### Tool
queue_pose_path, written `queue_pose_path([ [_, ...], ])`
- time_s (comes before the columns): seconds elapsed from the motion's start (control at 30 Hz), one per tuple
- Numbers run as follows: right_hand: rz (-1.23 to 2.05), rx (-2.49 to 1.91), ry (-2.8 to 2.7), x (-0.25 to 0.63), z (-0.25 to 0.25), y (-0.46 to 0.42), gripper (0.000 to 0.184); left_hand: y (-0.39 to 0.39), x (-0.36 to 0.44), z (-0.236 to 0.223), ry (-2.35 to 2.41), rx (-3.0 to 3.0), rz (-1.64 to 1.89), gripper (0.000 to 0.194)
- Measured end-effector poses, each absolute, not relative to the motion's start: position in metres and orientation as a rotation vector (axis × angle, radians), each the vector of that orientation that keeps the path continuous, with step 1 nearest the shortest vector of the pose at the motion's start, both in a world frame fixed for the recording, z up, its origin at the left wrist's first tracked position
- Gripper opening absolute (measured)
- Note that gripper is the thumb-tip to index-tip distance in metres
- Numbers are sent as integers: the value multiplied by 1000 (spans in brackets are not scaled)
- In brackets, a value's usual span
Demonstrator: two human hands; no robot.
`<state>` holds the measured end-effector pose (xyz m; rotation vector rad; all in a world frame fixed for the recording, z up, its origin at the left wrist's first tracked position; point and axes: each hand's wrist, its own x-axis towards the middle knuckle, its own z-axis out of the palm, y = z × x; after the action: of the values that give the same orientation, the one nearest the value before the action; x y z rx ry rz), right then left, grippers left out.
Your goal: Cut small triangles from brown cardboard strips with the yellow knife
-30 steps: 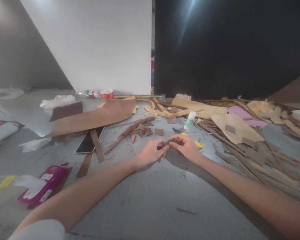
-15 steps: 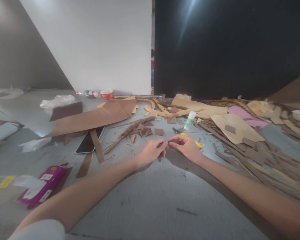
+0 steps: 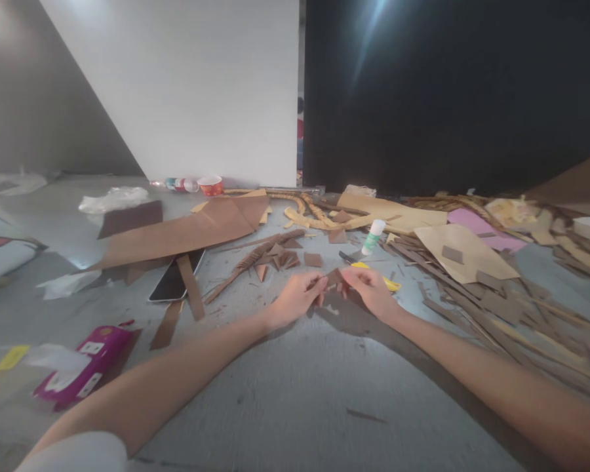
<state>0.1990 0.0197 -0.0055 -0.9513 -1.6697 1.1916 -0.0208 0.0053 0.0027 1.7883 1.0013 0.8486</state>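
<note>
Between my two hands is a small piece of brown paper (image 3: 334, 278), pinched at its edges. The fingers of my left hand (image 3: 297, 294) are closed on its left side, and those of my right hand (image 3: 368, 288) grip its right side. Just beyond my right hand lies a yellow-handled tool (image 3: 391, 284) with a dark end, partly covered by that hand. A white and green glue stick (image 3: 373, 237) stands tilted behind it. Brown paper scraps (image 3: 278, 255) and a wrapped brown strip (image 3: 255, 257) lie beyond my left hand.
A smartphone (image 3: 170, 280) lies under brown paper strips at left, near a magenta tissue pack (image 3: 91, 360). Long brown strips (image 3: 452, 288) and a tan sheet (image 3: 465, 252) cover the right side. A red cup (image 3: 210, 186) stands by the white panel (image 3: 216, 98).
My hands have moved slightly apart. The brown paper piece, mostly hidden by my fingers before, now shows flat between them.
</note>
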Motion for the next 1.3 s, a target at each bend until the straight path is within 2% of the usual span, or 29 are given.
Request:
queue_pose_path([
  [0.23,1107,-1076,-1736,197,-1,16,51,7,-20,-2,977,1723,849,44],
  [0.43,1087,-1086,-1744,197,0,16,49,8,-20,-3,937,1603,799,53],
  [0.8,1066,-1083,-1756,197,0,16,52,8,-22,-3,915,1672,778,44],
  [1.1,1065,-1023,-1762,197,-2,16,43,5,-20,1,960,1720,781,42],
  [1.3,786,-1104,-1948,195,-11,18,39,5,-20,-6,1241,2075,846,34],
])
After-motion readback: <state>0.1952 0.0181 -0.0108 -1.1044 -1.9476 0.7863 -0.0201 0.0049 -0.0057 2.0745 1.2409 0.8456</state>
